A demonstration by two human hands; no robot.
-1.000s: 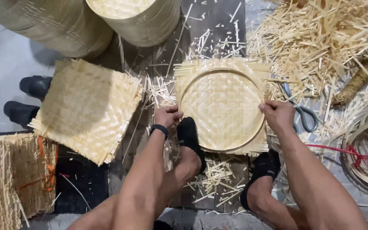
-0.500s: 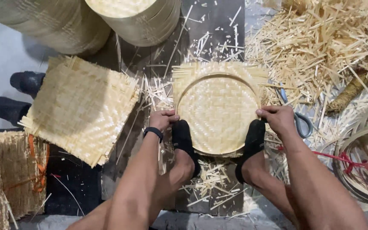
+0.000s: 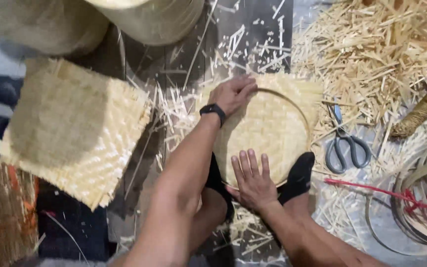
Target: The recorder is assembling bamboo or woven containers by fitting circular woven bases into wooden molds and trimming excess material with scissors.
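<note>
Woven tray (image 3: 273, 133), round and pale bamboo with a thin hoop pressed on its top, lies on the dark floor near the middle of the view, between the person's two feet in black socks (image 3: 297, 178).

At far left, a stack of square woven mats (image 3: 70, 133) lies on the floor, well apart from the tray. Behind it stand two large pale rolls of woven sheet (image 3: 149, 20). Loose bamboo slivers are scattered on the floor between the mats and the tray.

The left hand (image 3: 233, 94), with a black band (image 3: 212, 110) on its wrist, reaches across to the tray's far left rim. Its fingers are curled over the edge of the hoop, pressing or gripping it; the exact hold cannot be told.

The right hand (image 3: 253, 180) lies flat on the tray's near part, palm down, fingers straight and slightly spread, holding nothing.

Just right of the tray, grey-handled scissors (image 3: 344, 143) lie on the floor, blades pointing away. Beyond them a big heap of bamboo offcuts (image 3: 381, 54) fills the upper right. At far right, coiled bamboo strips (image 3: 421, 198) lie with a red cord (image 3: 371, 190) across them.
</note>
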